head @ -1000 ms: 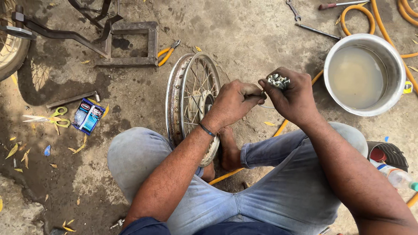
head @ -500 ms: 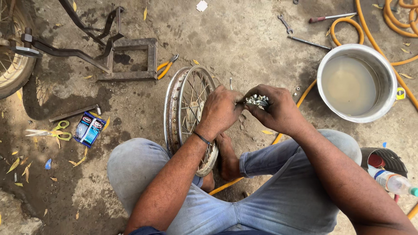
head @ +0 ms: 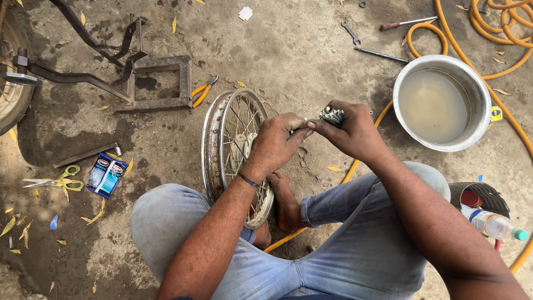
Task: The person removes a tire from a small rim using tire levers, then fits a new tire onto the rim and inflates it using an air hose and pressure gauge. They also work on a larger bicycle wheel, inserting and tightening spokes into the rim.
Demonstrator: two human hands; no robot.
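The small shiny metal part (head: 332, 115) is mostly hidden inside the right hand (head: 350, 133). The tyre (head: 10, 83) is cut off at the left edge.

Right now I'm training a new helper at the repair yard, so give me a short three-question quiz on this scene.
1. True or false: the spoked wheel lies flat on the ground.
2. What does the right hand hold? A) a bundle of small metal parts B) the pliers C) the scissors
3. Fill in: the metal basin holds cloudy ____.

Key
1. False: it stands on its rim between the person's knees.
2. A; the left hand pinches at it with its fingers.
3. Water, or a similar murky liquid.
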